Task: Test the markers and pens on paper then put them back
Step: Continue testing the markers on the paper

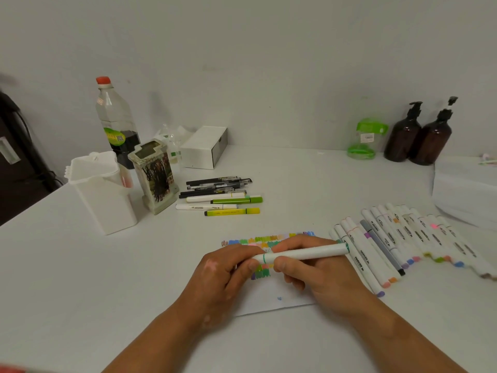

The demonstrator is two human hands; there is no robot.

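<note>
A white marker with green rings [309,252] lies level over the paper [271,297], held by both hands. My left hand [226,275] pinches its left end, where the cap sits. My right hand [317,273] grips the barrel. The paper carries rows of coloured scribbles [269,238]. A long row of white markers [403,240] lies to the right of the paper. A smaller pile of black pens and green and yellow markers [220,195] lies further back, beside two holders: a white box [102,192] and a patterned pen pot [154,176].
At the back stand a clear bottle with a red cap [114,119], a white box [204,146], a green container [365,138] and two brown pump bottles [419,135]. A stack of white material [465,189] sits at the right edge. A dark bag [18,157] is at far left.
</note>
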